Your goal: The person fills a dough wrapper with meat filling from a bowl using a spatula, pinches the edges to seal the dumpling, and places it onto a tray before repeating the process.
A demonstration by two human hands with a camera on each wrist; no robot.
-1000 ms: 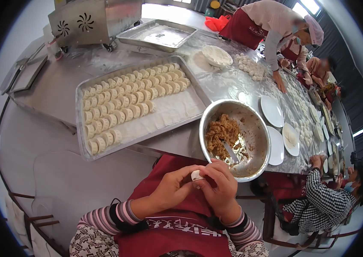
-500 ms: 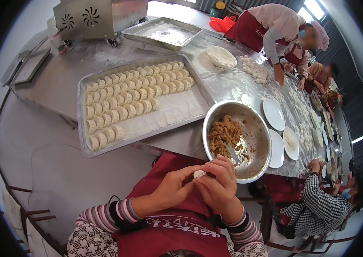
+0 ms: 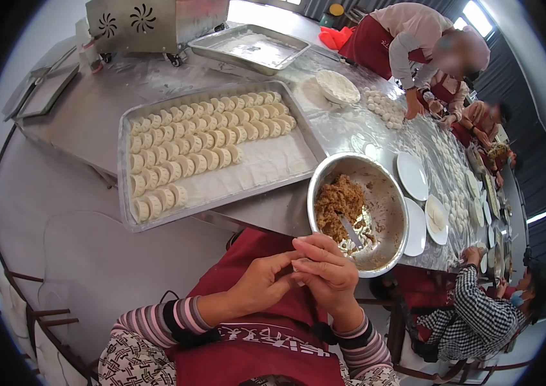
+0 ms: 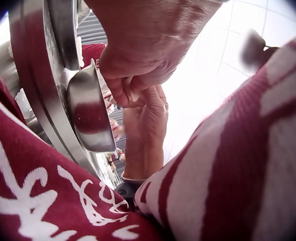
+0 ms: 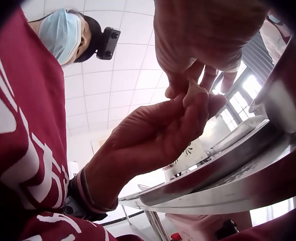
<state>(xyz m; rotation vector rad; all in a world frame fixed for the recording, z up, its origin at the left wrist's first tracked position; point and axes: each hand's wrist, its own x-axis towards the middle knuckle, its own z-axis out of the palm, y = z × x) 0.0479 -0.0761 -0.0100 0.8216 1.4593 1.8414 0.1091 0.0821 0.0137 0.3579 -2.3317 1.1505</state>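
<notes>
The dough [image 5: 194, 94] is between the fingertips of both hands, directly in front of the apron [image 3: 254, 360]. The left hand [image 3: 261, 283] pinches it from the left, fingers bent and nearly closed; the right hand [image 3: 331, 276] meets it from the other side, its fingers bent over and its thumb against the left fingertips. Neither hand is nearer — both touch the dough. The head view hides almost all of it; the right wrist view shows a pale, pointed bit standing up between the fingertips. Its full shape is covered, so I cannot tell how its long axis lies.

The bowl [image 3: 389, 209] is just beyond the right hand, with its near rim close to those fingers. Brown filling [image 3: 339, 198] is heaped at its left side, and a utensil [image 3: 352, 233] leans in it. The tray [image 3: 273, 154] lies farther out and to the left, its long side running obliquely, away and to the right. Curved dumplings [image 3: 212, 157] stand in close rows there, with the nearest row the shortest; bare liner shows at the tray's right and near side. White plates [image 3: 413, 175] lie right of the bowl, one bearing a pale round piece [image 3: 437, 215]. Farther back, a dish [image 3: 337, 86] holds white powder, beside small dough balls [image 3: 384, 108].
</notes>
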